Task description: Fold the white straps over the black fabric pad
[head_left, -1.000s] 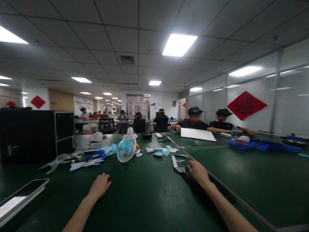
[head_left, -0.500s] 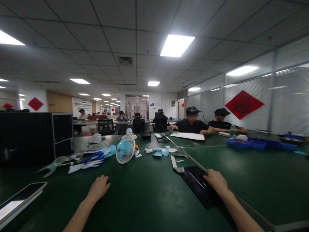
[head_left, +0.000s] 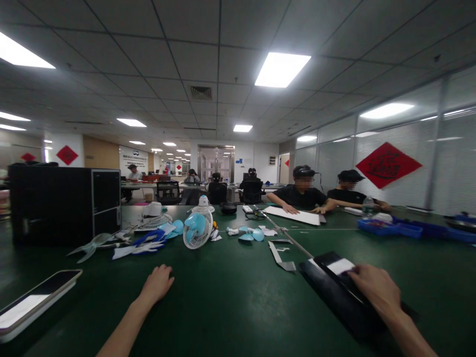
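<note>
My right hand [head_left: 380, 291] pinches the edge of a black, glossy, folder-like item [head_left: 327, 290] lying at an angle on the table. One side of it is lifted, and a white patch [head_left: 340, 266] shows near the fingertips; whether this is paper or a reflection I cannot tell. Part of the item is blurred and covered by the hand. Resting on the green tabletop [head_left: 230, 307], my left hand [head_left: 158, 282] has its fingers loosely stretched and holds nothing. A bent white paper strip [head_left: 280, 258] lies just beyond the black item.
A small fan [head_left: 197, 228] stands ahead, with blue fan blades [head_left: 251, 234] and blue-white gloves [head_left: 143, 245] nearby. At left are a phone [head_left: 39, 300] and a black computer case [head_left: 67, 203]. A metal rod [head_left: 293, 240] crosses the table. Across it, a person handles a white board [head_left: 293, 215].
My right hand has moved right and lifted one side of the black item, exposing the white patch. The view has shifted slightly left. The person opposite now has a hand on the white board.
</note>
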Demonstrator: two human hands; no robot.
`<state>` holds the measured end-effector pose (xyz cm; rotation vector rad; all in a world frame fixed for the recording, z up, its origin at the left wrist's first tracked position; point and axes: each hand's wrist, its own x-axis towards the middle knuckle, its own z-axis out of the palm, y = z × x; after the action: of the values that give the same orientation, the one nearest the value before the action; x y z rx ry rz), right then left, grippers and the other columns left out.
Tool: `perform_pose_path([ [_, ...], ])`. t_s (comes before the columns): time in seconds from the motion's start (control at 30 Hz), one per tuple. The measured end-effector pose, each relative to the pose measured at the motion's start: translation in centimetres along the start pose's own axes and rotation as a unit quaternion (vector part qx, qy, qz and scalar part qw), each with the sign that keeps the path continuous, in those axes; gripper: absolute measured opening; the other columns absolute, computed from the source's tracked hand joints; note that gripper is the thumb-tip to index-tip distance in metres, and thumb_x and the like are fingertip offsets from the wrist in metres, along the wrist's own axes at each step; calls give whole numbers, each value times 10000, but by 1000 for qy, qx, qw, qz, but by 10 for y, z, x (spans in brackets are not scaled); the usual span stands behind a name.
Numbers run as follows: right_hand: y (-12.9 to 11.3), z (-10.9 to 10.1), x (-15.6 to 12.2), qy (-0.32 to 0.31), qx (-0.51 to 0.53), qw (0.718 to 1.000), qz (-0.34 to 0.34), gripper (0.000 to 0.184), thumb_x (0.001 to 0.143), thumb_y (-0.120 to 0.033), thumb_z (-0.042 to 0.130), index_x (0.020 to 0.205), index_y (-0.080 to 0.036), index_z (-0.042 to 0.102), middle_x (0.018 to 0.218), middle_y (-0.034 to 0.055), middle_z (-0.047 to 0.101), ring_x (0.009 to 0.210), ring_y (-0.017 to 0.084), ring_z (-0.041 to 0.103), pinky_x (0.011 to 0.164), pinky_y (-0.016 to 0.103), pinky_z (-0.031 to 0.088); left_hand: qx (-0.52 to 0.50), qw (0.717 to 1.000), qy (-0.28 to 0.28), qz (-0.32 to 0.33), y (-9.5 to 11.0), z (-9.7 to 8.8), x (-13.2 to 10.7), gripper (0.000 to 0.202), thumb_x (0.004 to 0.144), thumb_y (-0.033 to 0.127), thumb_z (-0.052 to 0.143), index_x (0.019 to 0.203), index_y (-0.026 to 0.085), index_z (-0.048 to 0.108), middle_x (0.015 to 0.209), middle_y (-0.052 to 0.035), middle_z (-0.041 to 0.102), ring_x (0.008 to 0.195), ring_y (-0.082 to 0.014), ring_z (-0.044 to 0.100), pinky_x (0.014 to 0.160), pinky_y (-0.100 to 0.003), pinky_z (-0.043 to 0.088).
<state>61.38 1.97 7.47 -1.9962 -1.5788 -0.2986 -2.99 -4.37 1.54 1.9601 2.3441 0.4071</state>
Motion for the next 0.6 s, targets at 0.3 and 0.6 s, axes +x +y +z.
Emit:
perform_pose_path([
  [0.3, -88, -2, -16, -75, 89, 982, -148, 327, 783, -405, 543, 893, -168, 740, 922, 103, 737, 863, 259, 656, 746, 323, 474, 18, 1000, 0, 3, 0, 2, 3, 418, 855, 328, 445, 1210, 151, 576, 1259, -131, 561, 1152, -274, 523, 916, -368, 452],
  [0.6, -226, 57, -72, -217, 161, 906, -325, 240, 749, -298, 635, 916, -183, 763, 895, 72, 746, 825, 207, 660, 726, 261, 451, 20, 1000, 16, 7, -2, 9, 8, 407, 847, 352, 477, 1186, 161, 596, 1271, -130, 560, 1168, -276, 515, 925, -377, 436],
])
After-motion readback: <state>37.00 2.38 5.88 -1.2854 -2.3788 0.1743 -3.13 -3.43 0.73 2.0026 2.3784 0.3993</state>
